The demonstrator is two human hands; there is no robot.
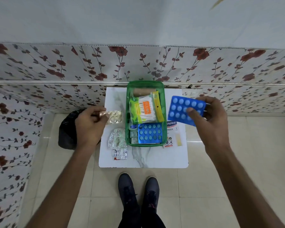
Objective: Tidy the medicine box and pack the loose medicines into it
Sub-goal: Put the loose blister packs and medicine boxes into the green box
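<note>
We stand at a small white tabletop against a floral wall. Green box at centre back, nearly full: swabs, a blue strip at its near end. Our right hand pinches a second blue blister above the tabletop's right edge. Left hand grips a gold strip at the left edge. Two foil strips lie near-left; plaster pack right of box. Near edge bare.
</note>
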